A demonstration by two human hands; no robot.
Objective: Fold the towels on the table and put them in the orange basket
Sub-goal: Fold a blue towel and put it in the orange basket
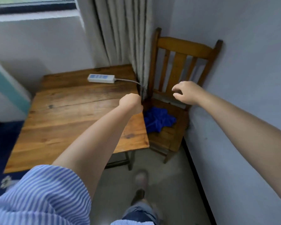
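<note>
A crumpled blue towel (pixel 158 120) lies on the seat of a wooden chair (pixel 182 51) that stands against the right wall. My left hand (pixel 131 102) hovers over the table's right edge, just left of the towel, its fingers curled shut with nothing visible in them. My right hand (pixel 187 92) is stretched out above the chair seat, in front of the backrest, fingers spread and empty. The wooden table (pixel 71 114) carries no towel. No orange basket is in view.
A white power strip (pixel 101 78) lies at the table's far edge, its cable running to the grey curtain (pixel 123 34). The chair is wedged between table and wall. My feet (pixel 140 181) stand on grey floor. A dark blue rug (pixel 2 143) lies to the left.
</note>
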